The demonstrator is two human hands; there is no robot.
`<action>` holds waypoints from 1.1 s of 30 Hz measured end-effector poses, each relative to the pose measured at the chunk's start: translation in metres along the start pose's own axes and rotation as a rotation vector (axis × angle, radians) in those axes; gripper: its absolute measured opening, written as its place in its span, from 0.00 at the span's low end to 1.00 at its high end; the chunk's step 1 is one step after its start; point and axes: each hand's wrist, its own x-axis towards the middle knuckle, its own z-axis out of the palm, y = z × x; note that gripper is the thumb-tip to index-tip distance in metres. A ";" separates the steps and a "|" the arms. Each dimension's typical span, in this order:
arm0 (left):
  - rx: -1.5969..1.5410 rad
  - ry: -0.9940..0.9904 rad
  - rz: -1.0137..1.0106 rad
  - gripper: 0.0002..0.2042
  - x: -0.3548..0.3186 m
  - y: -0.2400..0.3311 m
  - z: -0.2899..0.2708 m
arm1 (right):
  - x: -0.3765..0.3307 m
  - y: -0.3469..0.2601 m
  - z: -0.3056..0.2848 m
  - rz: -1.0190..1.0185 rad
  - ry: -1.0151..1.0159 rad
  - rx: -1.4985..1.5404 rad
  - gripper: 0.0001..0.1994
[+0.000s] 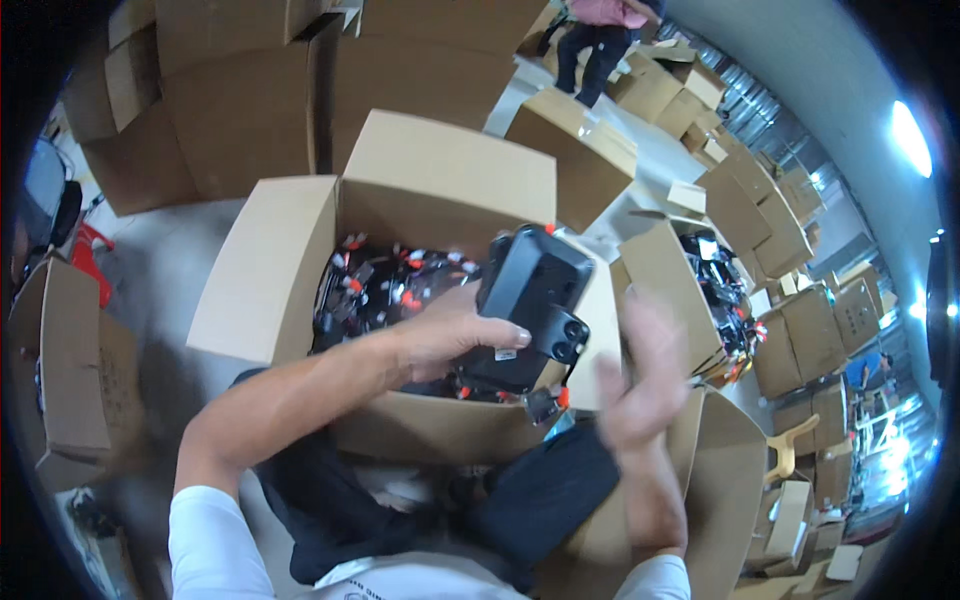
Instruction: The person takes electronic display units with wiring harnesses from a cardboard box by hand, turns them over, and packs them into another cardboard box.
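In my left hand (pixel 455 328) are black phone cases (pixel 545 285), stacked and overlapping, with the thumb pressed on top. The fingers under them are hidden. One case shows round camera openings at its lower right corner, and a small white label sits near the thumb. A small clear piece with a red-orange tip (pixel 545 404) hangs at the lower edge. My right hand (pixel 645 375) is raised to the right of the cases, blurred, thumb apart from the fingers, holding nothing visible. Below my left hand, an open cardboard box (pixel 450 170) contains many black items with red-orange and white bits.
To the right stands another open carton (pixel 660 285) with similar black items. A cardboard box (pixel 730 470) is beside my right forearm. Large cartons (pixel 240 110) rise behind. A red stool (pixel 92 262) is at left, a yellow stool (pixel 790 443) at right. A person (pixel 595 45) stands far back.
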 end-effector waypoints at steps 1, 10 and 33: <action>0.068 -0.066 0.003 0.37 -0.002 0.005 -0.008 | 0.022 0.009 0.012 0.058 0.038 0.067 0.33; 0.105 0.017 0.274 0.38 0.015 0.014 -0.068 | 0.047 0.021 0.106 0.574 -0.103 0.765 0.35; 1.413 -0.160 -0.464 0.22 0.070 -0.078 -0.221 | -0.112 0.240 0.269 0.986 -0.888 0.608 0.29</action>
